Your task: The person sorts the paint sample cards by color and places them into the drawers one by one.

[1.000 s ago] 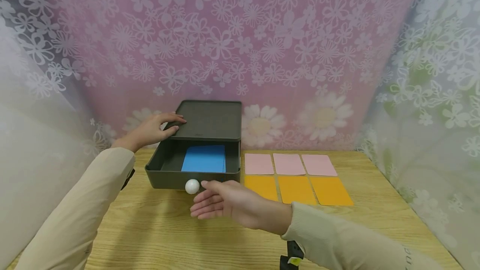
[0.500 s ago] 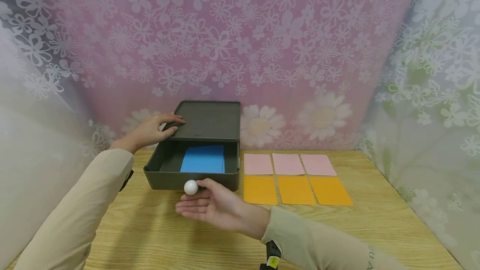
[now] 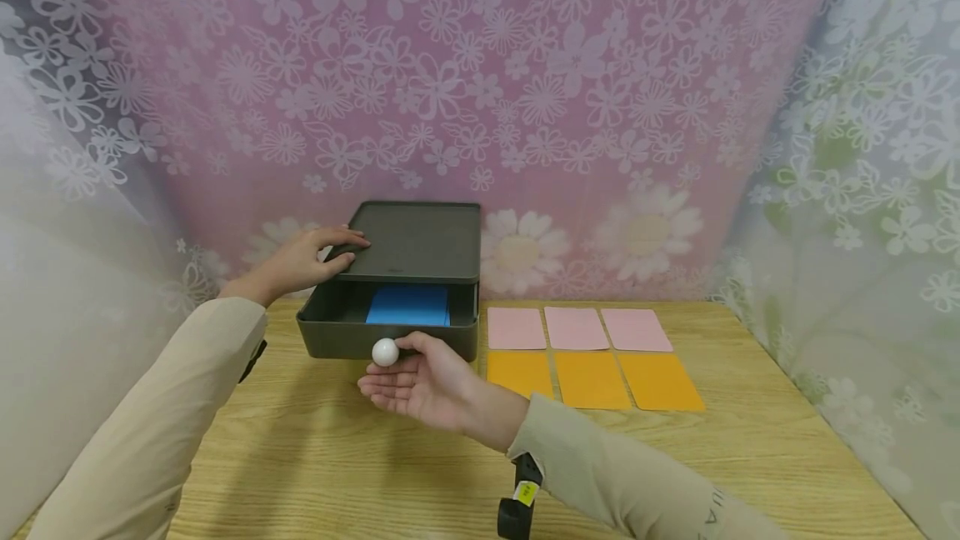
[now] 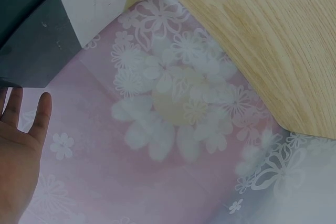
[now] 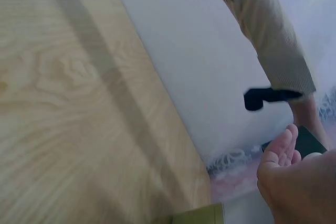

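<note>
A dark grey drawer box stands at the back of the table, with its top (image 3: 420, 232) shaped like a shallow tray. Its drawer (image 3: 337, 344) is pulled partway out and has a round white knob (image 3: 386, 352) on the front. Blue cards (image 3: 408, 307) lie in the drawer, partly under the top. My left hand (image 3: 307, 257) rests on the top's left edge; the left wrist view shows its fingertips (image 4: 43, 103) by the dark box corner (image 4: 42, 51). My right hand (image 3: 435, 386), palm up, has its thumb against the knob and its fingers extended below it.
To the right of the box lie a row of pink cards (image 3: 577, 328) and, in front, a row of orange cards (image 3: 592, 380) on the wooden table (image 3: 360, 482). A floral curtain (image 3: 525, 107) hangs behind and at both sides.
My right thumb has come to the knob, and the drawer has slid inward, hiding more of the blue cards. The left hand has stayed on the box top.
</note>
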